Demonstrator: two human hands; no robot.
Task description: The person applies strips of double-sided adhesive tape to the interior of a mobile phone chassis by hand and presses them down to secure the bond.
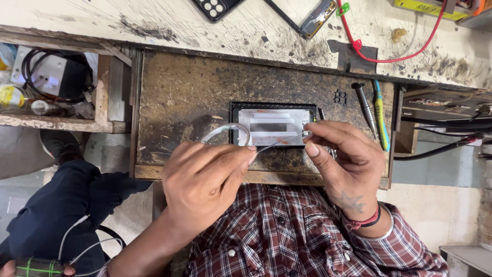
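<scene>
Pinching clear tape strip (277,141) between both hands, over phone (271,125).

A phone panel (272,125) lies on the pull-out board (184,97) (two screwdrivers (373,113) to its right).

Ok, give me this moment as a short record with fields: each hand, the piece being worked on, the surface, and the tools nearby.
left hand: pinches a thin clear strip that curls into a loop
right hand: fingertips pinch the strip's other end at the panel's right edge
workpiece: black-framed rectangular panel, lying flat
surface: worn brown pull-out board under the bench edge
tools: metal-tipped tool and blue-yellow tool, right of the panel
also: red wire on the bench top
</scene>
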